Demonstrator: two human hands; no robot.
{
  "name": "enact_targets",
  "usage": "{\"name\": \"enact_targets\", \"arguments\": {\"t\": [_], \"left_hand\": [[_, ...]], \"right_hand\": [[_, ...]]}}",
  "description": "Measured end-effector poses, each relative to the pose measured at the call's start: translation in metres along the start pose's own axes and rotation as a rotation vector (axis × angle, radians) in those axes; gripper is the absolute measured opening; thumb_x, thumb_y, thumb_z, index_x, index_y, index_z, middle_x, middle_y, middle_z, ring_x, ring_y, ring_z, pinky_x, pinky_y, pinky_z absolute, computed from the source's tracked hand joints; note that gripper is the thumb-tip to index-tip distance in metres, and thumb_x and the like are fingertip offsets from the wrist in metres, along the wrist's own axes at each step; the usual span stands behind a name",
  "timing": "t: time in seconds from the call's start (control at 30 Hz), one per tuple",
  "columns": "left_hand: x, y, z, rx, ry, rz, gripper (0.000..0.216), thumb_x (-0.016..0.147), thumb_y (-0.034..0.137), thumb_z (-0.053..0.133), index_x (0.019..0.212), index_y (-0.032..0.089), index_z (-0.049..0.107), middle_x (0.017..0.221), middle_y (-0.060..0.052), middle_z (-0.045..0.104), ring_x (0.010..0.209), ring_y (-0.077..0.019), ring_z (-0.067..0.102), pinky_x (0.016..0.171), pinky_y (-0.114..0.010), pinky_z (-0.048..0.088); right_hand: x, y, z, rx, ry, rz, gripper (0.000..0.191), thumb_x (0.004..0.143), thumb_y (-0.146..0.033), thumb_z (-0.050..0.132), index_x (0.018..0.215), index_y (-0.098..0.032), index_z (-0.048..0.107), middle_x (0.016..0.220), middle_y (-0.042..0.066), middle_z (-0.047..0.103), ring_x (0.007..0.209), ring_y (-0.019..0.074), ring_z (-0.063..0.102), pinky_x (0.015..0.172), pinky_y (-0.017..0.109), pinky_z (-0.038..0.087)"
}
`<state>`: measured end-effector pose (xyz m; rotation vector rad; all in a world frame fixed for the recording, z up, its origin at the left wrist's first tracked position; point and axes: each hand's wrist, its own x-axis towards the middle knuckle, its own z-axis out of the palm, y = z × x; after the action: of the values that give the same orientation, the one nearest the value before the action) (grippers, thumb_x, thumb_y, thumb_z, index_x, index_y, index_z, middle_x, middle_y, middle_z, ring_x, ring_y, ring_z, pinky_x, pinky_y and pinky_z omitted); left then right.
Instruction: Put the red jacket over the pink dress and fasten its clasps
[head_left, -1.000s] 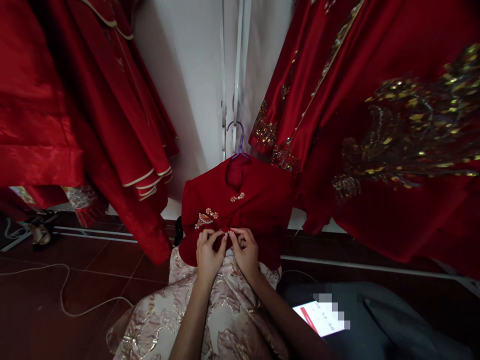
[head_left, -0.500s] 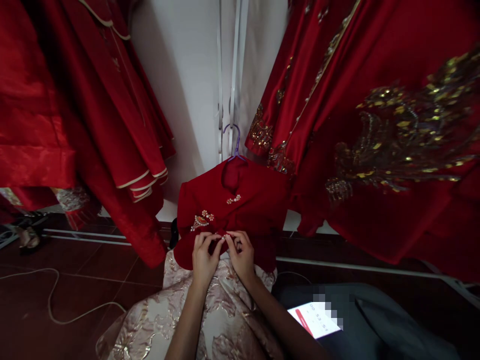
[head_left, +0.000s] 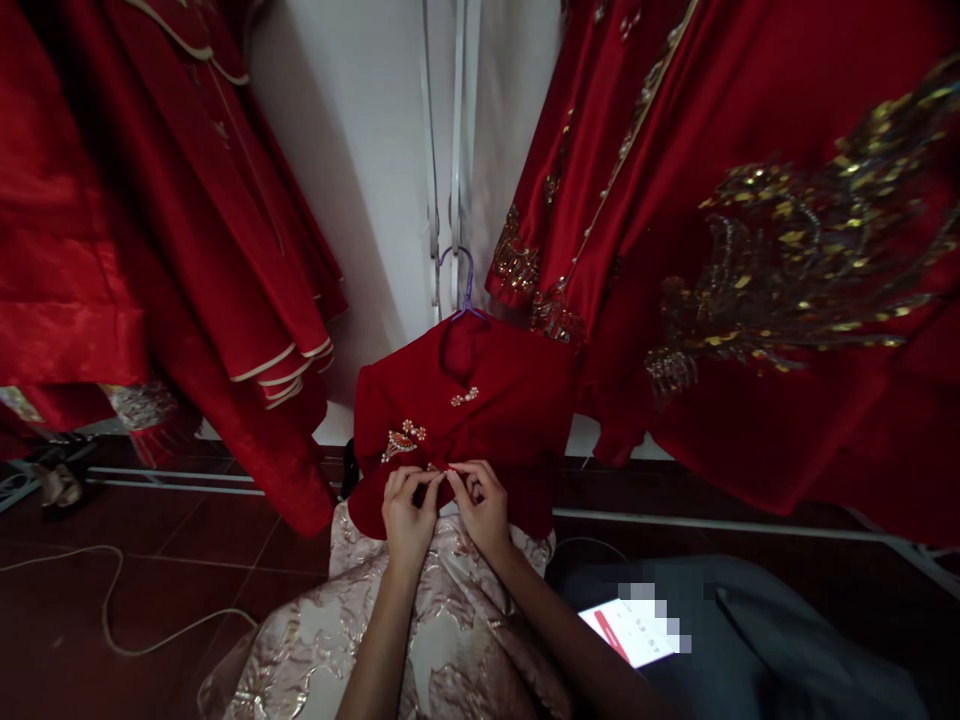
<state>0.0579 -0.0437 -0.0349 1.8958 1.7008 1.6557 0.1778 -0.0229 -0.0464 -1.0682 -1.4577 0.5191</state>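
A red jacket (head_left: 517,390) hangs in front of me on a purple hanger (head_left: 469,288). Beaded flower fasteners (head_left: 465,397) sit below its neckline, and a fan-shaped jewelled ornament (head_left: 398,443) is on the left side of its chest. Low on the jacket's front, my left hand (head_left: 409,512) is closed, thumb and forefinger pinching at the middle opening. My right hand (head_left: 481,507) pinches right beside it, its fingertips almost touching those of the left. Something small and pale shows between the fingertips, largely covered by them.
Red garments (head_left: 247,270) hang at the left, and sequined red ones (head_left: 795,420) at the right. Patterned pale fabric (head_left: 322,630) lies below my arms. A lit phone (head_left: 634,630) rests on dark cloth at the right. A cable (head_left: 120,640) crosses the tiled floor.
The view has shifted slightly. Both hands stay pinched at the same spot on the jacket, with only small finger movements; the pale bit between them shows less.
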Motion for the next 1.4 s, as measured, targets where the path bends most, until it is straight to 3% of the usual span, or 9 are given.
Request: {"name": "enact_targets", "arguments": {"t": [0.23,0.37,0.47,0.67,0.87,1.1,1.4], "left_hand": [[0.004,0.003,-0.002,-0.118,-0.054,-0.098,0.017,0.079,0.035,0.059,0.081,0.021,0.068,0.082,-0.004,0.065,0.082,-0.0175,0.059,0.078,-0.031,0.046],[0.027,-0.005,-0.003,-0.419,-0.086,-0.4,0.027,0.082,0.04,0.054,0.089,0.017,0.066,0.08,-0.004,0.068,0.067,-0.014,0.061,0.067,-0.026,0.049],[0.051,-0.012,0.0,-0.657,-0.067,-0.671,0.026,0.078,0.038,0.06,0.088,0.013,0.064,0.076,-0.004,0.068,0.05,-0.0096,0.057,0.055,-0.023,0.047],[0.07,-0.008,0.007,-1.124,0.004,-0.912,0.012,0.073,0.019,0.067,0.083,0.011,0.065,0.084,-0.007,0.07,0.07,-0.009,0.064,0.076,-0.023,0.049],[0.056,-0.013,0.015,-1.235,0.137,-0.95,0.012,0.074,0.017,0.067,0.085,0.012,0.067,0.088,-0.007,0.07,0.082,-0.0112,0.066,0.084,-0.024,0.049],[0.056,-0.025,0.025,-1.201,0.112,-0.923,0.013,0.069,0.016,0.07,0.082,0.011,0.069,0.094,-0.01,0.07,0.09,-0.015,0.066,0.087,-0.028,0.049],[0.063,-0.021,0.03,-1.022,0.146,-0.941,0.01,0.071,0.022,0.064,0.074,0.012,0.067,0.081,-0.006,0.07,0.072,-0.0115,0.065,0.07,-0.022,0.05]], "right_hand": [[-0.001,-0.001,-0.002,0.027,0.004,0.03,0.018,0.085,-0.032,0.052,0.09,-0.018,0.061,0.08,0.004,0.056,0.06,0.0111,0.05,0.051,0.023,0.041],[-0.005,0.001,-0.004,0.054,0.084,-0.008,0.019,0.088,-0.03,0.046,0.093,-0.018,0.059,0.087,0.006,0.055,0.074,0.0141,0.053,0.064,0.026,0.045],[-0.006,0.003,-0.005,0.057,0.139,-0.058,0.018,0.088,-0.029,0.045,0.092,-0.018,0.058,0.085,0.005,0.054,0.078,0.0153,0.052,0.069,0.028,0.044],[-0.007,0.004,-0.004,0.106,0.079,-0.045,0.015,0.088,-0.027,0.046,0.091,-0.019,0.057,0.086,0.004,0.054,0.076,0.0147,0.052,0.066,0.026,0.043],[-0.005,0.004,-0.004,0.098,0.04,-0.024,0.014,0.088,-0.027,0.046,0.092,-0.019,0.057,0.086,0.004,0.053,0.074,0.0142,0.051,0.064,0.026,0.043],[-0.004,0.002,-0.003,0.094,0.013,-0.011,0.015,0.088,-0.028,0.047,0.092,-0.019,0.057,0.085,0.004,0.053,0.071,0.0135,0.05,0.061,0.025,0.042],[-0.003,0.004,-0.002,0.079,-0.005,0.004,0.014,0.088,-0.029,0.048,0.092,-0.019,0.057,0.084,0.004,0.053,0.07,0.0132,0.05,0.06,0.025,0.042]]}}
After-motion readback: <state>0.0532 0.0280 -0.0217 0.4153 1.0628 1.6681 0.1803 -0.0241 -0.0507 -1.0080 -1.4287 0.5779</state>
